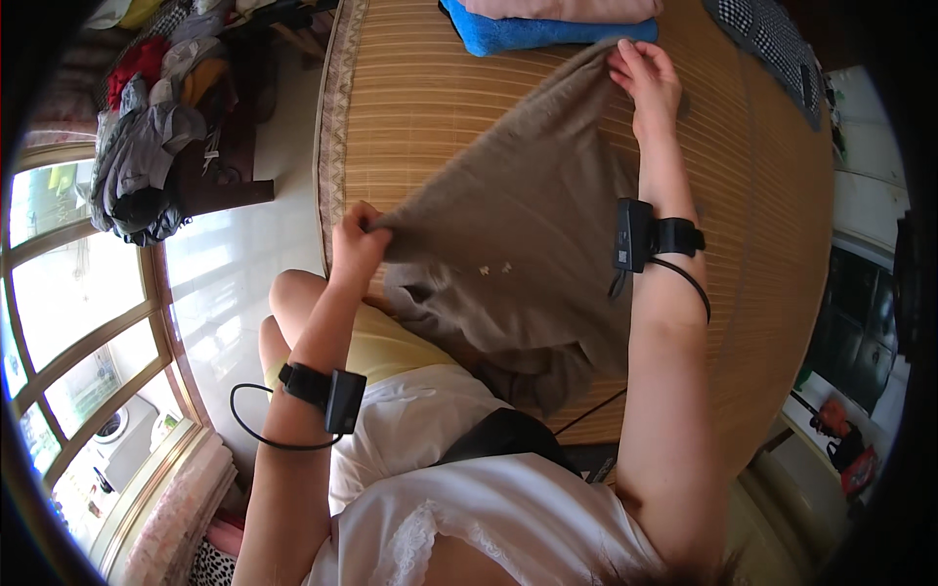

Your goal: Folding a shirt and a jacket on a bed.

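A large grey-brown cloth [528,195], perhaps a garment, is stretched between my two hands. Its top edge runs taut on a slant from lower left to upper right, and the rest hangs down in loose folds onto the mat. Two small pale marks show on its middle. My left hand [360,244] is closed in a fist round one corner, near the mat's left edge. Farther off, my right hand [647,86] pinches the opposite corner between thumb and fingers. The cloth's lower end bunches up near my lap.
A bamboo mat [410,117] covers the bed in front of me. Folded blue [518,34] and pink cloths lie at its far side, with a checked cloth [772,49] at far right. Heaped clothes [147,146] sit at left, above a window [78,303].
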`<state>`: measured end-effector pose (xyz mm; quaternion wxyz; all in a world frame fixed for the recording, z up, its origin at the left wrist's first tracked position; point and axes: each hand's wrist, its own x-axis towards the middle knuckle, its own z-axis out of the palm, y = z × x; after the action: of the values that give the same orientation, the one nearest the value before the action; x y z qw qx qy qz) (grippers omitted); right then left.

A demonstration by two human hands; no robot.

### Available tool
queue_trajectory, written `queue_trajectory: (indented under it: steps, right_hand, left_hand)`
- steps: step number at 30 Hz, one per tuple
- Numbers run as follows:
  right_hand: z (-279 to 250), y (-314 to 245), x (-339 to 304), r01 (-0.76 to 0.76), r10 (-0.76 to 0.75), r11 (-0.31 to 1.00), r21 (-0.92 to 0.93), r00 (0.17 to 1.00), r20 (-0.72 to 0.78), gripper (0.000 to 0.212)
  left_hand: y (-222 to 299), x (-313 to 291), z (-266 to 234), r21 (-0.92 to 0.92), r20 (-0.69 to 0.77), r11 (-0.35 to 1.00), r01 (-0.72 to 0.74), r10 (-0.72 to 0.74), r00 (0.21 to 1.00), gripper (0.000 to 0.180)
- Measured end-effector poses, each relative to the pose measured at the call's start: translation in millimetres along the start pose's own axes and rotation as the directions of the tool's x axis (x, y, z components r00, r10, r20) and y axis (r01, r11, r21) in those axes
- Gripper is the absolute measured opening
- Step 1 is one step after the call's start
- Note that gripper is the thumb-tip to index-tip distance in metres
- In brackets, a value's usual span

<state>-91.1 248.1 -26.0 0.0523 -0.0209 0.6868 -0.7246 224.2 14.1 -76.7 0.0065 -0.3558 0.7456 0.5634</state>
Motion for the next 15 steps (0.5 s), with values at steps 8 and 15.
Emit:
queue_trajectory:
  steps: [8,15]
  right_hand:
    - [-126.7,53.1,-18.3,0.132,-0.191,0.809,-0.573,0.981,-0.044,0.028]
    - [-192.5,77.9,-74.7,-0.349,0.017,0.614,-0.708,0.902,-0.431,0.034]
  left_hand:
    - [-14.5,13.1,-18.5,-0.037,-0.059,0.998,0.044,-0.046,0.997,0.033]
    - [28.5,14.4,-7.1,0.487,-0.038,0.869,0.083,-0.074,0.997,0.041]
